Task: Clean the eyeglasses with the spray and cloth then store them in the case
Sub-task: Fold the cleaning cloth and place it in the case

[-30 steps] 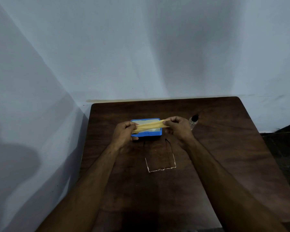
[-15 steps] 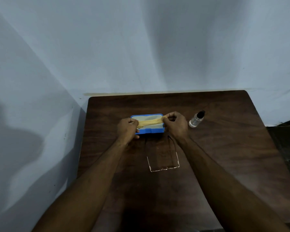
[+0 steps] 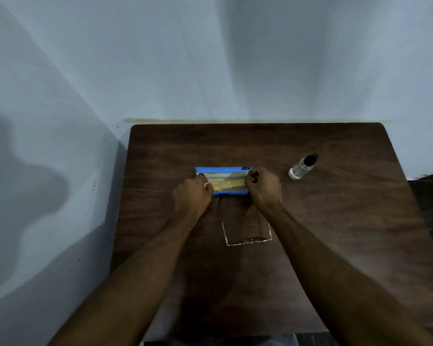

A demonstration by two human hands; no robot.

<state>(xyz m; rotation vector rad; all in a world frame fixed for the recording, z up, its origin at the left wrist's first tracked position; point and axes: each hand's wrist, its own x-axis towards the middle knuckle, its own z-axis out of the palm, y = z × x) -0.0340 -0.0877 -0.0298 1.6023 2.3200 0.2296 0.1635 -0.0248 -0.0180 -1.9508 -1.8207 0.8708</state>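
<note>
- A dark brown wooden bench [image 3: 335,221] with rounded far corners is set against a pale blue-grey wall [image 3: 210,58].
- An open blue rectangular eyeglass case [image 3: 223,169] with a pale lining is seen near the bench's middle.
- The left hand [image 3: 191,197] is placed at the case's left end, its grip pinched on one end of a narrow yellow cleaning cloth [image 3: 226,184].
- The right hand [image 3: 263,184] is clenched on the cloth's other end, at the case's right end.
- The cloth is stretched across the case's opening.
- Thin wire-framed eyeglasses [image 3: 248,239] are laid on the bench just nearer than the case, temples unfolded.
- A small clear spray bottle [image 3: 301,168] with a black cap lies to the right of the case, well apart.
</note>
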